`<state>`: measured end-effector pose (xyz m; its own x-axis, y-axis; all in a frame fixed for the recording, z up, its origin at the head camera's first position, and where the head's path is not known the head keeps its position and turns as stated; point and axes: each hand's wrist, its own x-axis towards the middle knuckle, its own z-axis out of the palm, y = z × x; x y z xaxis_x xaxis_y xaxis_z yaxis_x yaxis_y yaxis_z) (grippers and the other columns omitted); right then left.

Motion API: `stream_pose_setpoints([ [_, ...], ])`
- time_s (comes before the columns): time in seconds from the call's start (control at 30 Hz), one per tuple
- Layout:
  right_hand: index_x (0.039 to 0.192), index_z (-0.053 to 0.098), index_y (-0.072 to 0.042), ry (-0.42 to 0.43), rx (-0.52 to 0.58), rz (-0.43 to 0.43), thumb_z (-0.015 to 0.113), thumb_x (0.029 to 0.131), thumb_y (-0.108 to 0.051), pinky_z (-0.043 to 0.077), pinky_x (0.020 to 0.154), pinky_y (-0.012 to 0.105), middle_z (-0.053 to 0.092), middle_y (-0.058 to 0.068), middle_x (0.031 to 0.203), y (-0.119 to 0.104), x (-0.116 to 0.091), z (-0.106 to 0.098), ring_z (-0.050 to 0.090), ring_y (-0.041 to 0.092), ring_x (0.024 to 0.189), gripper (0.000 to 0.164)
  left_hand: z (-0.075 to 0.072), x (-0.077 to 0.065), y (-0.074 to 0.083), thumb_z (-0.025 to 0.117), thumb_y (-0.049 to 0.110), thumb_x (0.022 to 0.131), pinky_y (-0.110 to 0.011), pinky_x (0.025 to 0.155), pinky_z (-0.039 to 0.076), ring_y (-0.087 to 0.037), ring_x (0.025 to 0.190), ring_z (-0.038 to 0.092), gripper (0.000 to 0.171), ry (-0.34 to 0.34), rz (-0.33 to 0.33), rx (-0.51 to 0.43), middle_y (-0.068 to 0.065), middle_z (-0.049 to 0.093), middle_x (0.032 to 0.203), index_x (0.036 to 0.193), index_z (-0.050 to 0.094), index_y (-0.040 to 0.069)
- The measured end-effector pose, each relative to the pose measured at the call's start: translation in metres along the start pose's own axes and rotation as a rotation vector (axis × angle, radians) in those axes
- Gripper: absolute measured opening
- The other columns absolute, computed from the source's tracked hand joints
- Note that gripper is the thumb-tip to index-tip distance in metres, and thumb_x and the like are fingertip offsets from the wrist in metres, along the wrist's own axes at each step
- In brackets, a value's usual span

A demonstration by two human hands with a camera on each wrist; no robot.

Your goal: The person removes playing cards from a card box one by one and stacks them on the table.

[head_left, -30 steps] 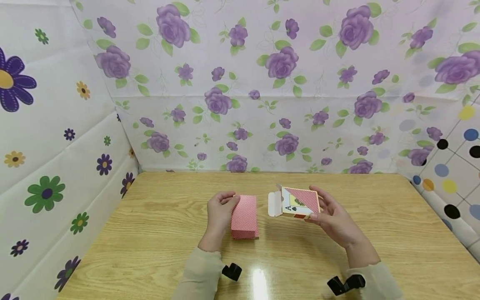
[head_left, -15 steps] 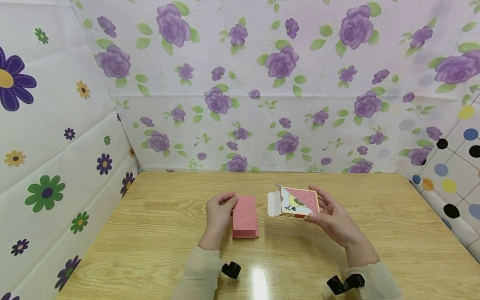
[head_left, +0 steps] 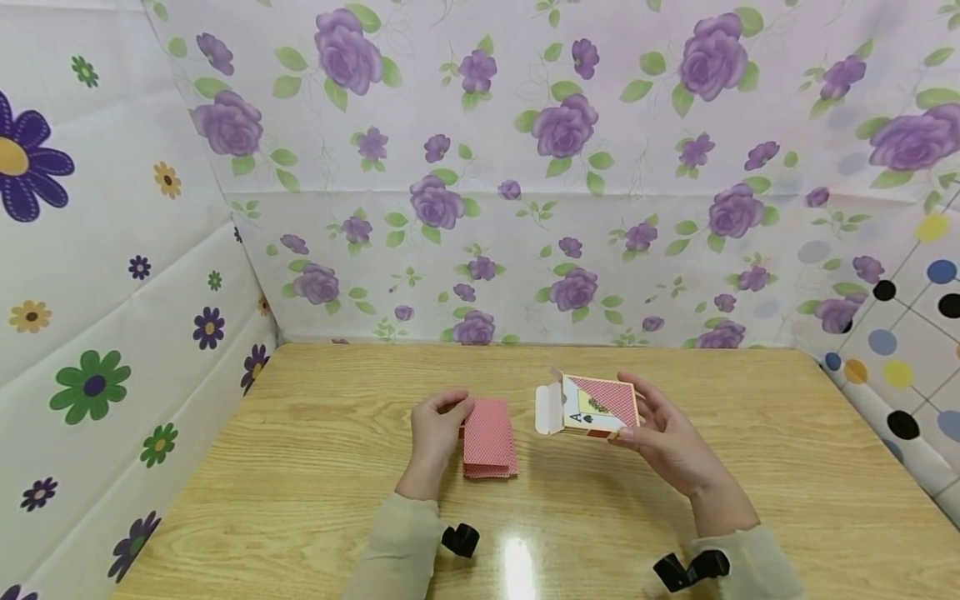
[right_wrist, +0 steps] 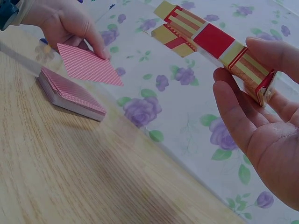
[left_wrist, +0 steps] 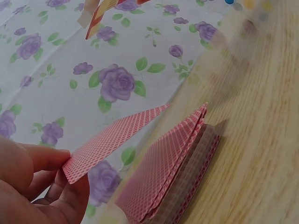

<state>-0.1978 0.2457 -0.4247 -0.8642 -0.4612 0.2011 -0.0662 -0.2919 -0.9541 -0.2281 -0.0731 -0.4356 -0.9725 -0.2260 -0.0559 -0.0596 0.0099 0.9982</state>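
Note:
My left hand (head_left: 432, 435) pinches one red-backed playing card (left_wrist: 114, 139) by its edge between thumb and fingers. Below that card, the deck of playing cards (left_wrist: 161, 170) lies on the table with a slightly uneven top; from the head view the held card covers most of it. In the right wrist view the card hovers with a gap over the deck (right_wrist: 65, 99). To the right, my right hand (head_left: 671, 446) grips the card box (head_left: 600, 402) by its sides, clear of the table. An ace design is printed on the box, and its white end flap (head_left: 550, 407) hangs open toward the deck.
A wood-grain table (head_left: 300, 467) spreads under both hands. Behind it stands a rose-patterned cloth (head_left: 480, 208), with a daisy-patterned cloth (head_left: 90, 275) on the left and a dotted one (head_left: 907, 350) on the right. Black wrist mounts (head_left: 461, 540) sit on both sleeves.
My left hand has drawn slightly nearer to me with the pinched card, and more of the deck's right edge shows beneath it. The right hand and card box stay in place.

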Motion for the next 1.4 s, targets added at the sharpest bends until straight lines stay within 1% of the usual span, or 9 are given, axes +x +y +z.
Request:
stream_pose_setpoints([
  [0.07,0.152,0.012,-0.013,0.005,-0.008,0.002,0.049,0.091,0.011,0.053,0.089,0.030,0.042,0.002,0.135,0.000,0.000,0.000,0.055,0.014,0.114,0.075,0.000,0.001,-0.001,0.067,0.008,0.087,-0.019,0.063,0.053,-0.013,0.078,0.061,0.024,-0.003,-0.011,0.001,-0.015,0.065,0.096,0.107,0.067,-0.006],
  [0.2,0.151,0.014,-0.015,0.014,-0.017,0.004,0.049,0.091,0.011,0.053,0.088,0.029,0.041,0.003,0.135,0.000,0.000,0.000,0.055,0.014,0.114,0.075,0.001,0.002,-0.004,0.068,0.008,0.086,-0.018,0.060,0.052,-0.011,0.074,0.059,0.022,0.008,-0.027,-0.001,-0.012,0.065,0.091,0.103,0.068,-0.006],
  [0.47,0.152,0.008,-0.010,0.022,-0.020,0.013,0.050,0.090,0.011,0.053,0.089,0.030,0.041,0.003,0.134,0.000,-0.001,0.000,0.055,0.014,0.114,0.077,0.002,0.003,-0.011,0.069,0.007,0.085,-0.020,0.060,0.052,-0.010,0.070,0.059,0.017,0.019,-0.040,0.008,-0.008,0.065,0.084,0.098,0.069,-0.005],
  [0.67,0.152,0.006,-0.009,0.013,-0.009,0.008,0.049,0.090,0.011,0.053,0.088,0.029,0.043,0.001,0.134,0.000,-0.001,-0.001,0.055,0.014,0.113,0.077,0.002,0.003,-0.014,0.068,0.007,0.086,-0.022,0.061,0.054,-0.012,0.072,0.061,0.015,0.011,-0.048,0.027,-0.008,0.065,0.084,0.097,0.069,-0.003],
  [0.83,0.152,0.005,-0.007,0.006,-0.005,0.000,0.048,0.091,0.012,0.053,0.087,0.029,0.044,0.001,0.134,0.000,-0.001,-0.002,0.056,0.014,0.112,0.077,0.002,0.003,-0.016,0.067,0.005,0.086,-0.022,0.059,0.054,-0.013,0.071,0.061,0.017,0.004,-0.038,0.035,-0.008,0.064,0.083,0.099,0.067,-0.006],
  [0.97,0.152,0.006,-0.009,0.011,-0.015,0.005,0.049,0.091,0.011,0.053,0.088,0.029,0.043,0.001,0.134,0.001,-0.001,-0.002,0.055,0.013,0.113,0.077,0.003,0.003,-0.016,0.067,0.004,0.086,-0.023,0.058,0.054,-0.014,0.070,0.061,0.017,0.006,-0.042,0.039,-0.008,0.064,0.082,0.099,0.067,-0.006],
  [1.13,0.152,0.009,-0.011,0.014,-0.015,0.006,0.049,0.091,0.011,0.053,0.088,0.029,0.043,0.002,0.134,0.001,-0.001,-0.003,0.055,0.013,0.113,0.076,0.002,0.004,-0.018,0.066,0.005,0.086,-0.027,0.062,0.054,-0.015,0.073,0.060,0.013,0.005,-0.025,0.093,-0.010,0.064,0.087,0.096,0.068,-0.003],
  [1.33,0.151,0.015,-0.015,0.004,-0.004,0.006,0.049,0.091,0.011,0.053,0.089,0.030,0.043,0.002,0.134,0.001,0.000,-0.002,0.054,0.014,0.114,0.074,0.001,0.005,-0.019,0.068,0.008,0.086,-0.025,0.063,0.051,-0.014,0.076,0.058,0.008,0.020,-0.011,0.197,-0.009,0.064,0.089,0.091,0.069,0.003],
  [1.4,0.151,0.014,-0.014,-0.003,0.004,0.002,0.049,0.091,0.011,0.053,0.089,0.030,0.043,0.002,0.135,0.001,0.000,-0.001,0.055,0.014,0.114,0.074,0.000,0.005,-0.019,0.068,0.009,0.086,-0.024,0.064,0.050,-0.015,0.077,0.058,0.007,0.024,-0.008,0.227,-0.009,0.064,0.090,0.090,0.069,0.004],
])
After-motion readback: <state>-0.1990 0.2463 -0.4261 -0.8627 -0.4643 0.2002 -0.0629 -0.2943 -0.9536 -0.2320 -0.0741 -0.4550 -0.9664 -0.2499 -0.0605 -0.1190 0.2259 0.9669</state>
